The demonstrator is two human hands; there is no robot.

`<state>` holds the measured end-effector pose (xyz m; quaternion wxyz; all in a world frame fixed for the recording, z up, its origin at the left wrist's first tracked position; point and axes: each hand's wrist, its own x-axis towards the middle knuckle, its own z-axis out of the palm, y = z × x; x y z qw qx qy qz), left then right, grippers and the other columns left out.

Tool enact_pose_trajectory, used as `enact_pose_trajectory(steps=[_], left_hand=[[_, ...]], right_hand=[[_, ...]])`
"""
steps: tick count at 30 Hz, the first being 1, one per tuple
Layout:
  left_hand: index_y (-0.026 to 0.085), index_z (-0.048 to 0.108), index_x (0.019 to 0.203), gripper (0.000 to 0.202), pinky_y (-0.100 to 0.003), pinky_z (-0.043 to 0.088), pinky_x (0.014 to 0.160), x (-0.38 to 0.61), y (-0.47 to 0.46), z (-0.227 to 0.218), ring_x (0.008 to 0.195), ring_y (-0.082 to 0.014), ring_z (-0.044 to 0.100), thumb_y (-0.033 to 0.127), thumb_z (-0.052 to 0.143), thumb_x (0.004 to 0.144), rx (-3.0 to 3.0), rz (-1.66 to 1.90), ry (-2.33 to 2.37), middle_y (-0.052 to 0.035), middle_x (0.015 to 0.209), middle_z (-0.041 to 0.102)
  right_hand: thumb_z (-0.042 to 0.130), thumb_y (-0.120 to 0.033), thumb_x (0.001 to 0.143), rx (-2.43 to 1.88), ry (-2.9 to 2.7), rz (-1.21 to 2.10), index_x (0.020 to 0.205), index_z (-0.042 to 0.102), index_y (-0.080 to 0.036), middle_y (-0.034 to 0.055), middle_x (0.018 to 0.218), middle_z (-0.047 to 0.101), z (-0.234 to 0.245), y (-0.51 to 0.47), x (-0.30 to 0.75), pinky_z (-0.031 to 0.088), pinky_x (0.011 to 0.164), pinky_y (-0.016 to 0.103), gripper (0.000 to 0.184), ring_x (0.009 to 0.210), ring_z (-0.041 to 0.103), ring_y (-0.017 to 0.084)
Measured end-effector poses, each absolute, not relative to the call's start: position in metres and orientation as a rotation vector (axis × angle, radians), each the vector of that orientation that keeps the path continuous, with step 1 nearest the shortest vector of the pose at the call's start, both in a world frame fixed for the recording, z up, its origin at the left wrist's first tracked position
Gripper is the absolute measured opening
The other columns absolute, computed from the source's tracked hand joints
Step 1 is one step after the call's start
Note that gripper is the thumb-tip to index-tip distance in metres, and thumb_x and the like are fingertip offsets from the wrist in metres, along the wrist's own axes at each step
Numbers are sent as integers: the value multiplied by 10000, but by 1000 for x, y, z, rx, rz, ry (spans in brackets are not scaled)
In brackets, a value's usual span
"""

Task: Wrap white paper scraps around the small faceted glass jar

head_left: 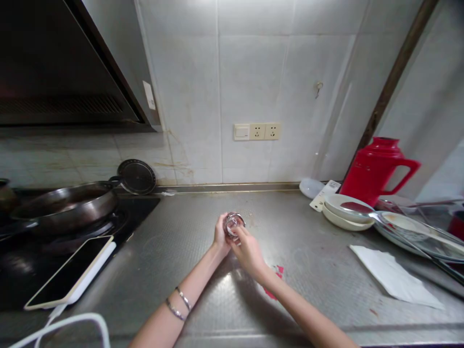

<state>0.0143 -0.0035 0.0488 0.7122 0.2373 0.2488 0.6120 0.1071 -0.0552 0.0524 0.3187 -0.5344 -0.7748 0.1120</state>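
My left hand (pixel 220 237) is wrapped around a small round glass (pixel 235 220), its open rim turned up toward me, above the middle of the steel counter (pixel 188 232). At the rim and partly inside the mouth are the bent fingers of my right hand (pixel 247 249). Whatever lies between those fingers is too small to make out. Something whitish shows inside the glass, perhaps only reflections. Below my right forearm, a torn-looking red patch (pixel 269 292) lies on the counter, partly covered by the arm.
Left, a pan (pixel 68 210) sits on the black stove, with a phone (pixel 72 273) and its white cable (pixel 72 319) nearer me. Right stand a red thermos jug (pixel 373 169), stacked bowls (pixel 346 220), a plate with utensils (pixel 416 232) and a white napkin (pixel 393 278).
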Motion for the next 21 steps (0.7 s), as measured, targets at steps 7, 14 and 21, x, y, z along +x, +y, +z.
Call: enact_pose_trajectory(steps=[7,14,21], left_hand=[[79,669,953,423,-333,484,633,-2,4,55,748,-268,673,418,454,818,653,1082,438,-152,824,716],[71,673,935,482,-258,445,512,-17,12,56,520,-183,629,506,488,839,629,816,587,-114,643,698],[106,676,806,284,-220,405,474,2,15,38,468,-121,576,375,583,802,669,962,677,-51,634,687]], right_hand=[[400,-150,929,-1323,-2470,-242,1132,530,-245,50,1116,611,64,-46,144,416,563,224,259,805,639,163],[408,-153,947,-751,-2834,-701,1034,548,-204,57,990,618,83,-35,172,440,623,270,172,882,573,188],[502,-70,858,-964,-2761,-693,959,576,-175,84,1031,620,81,-35,172,461,636,293,163,953,535,234]])
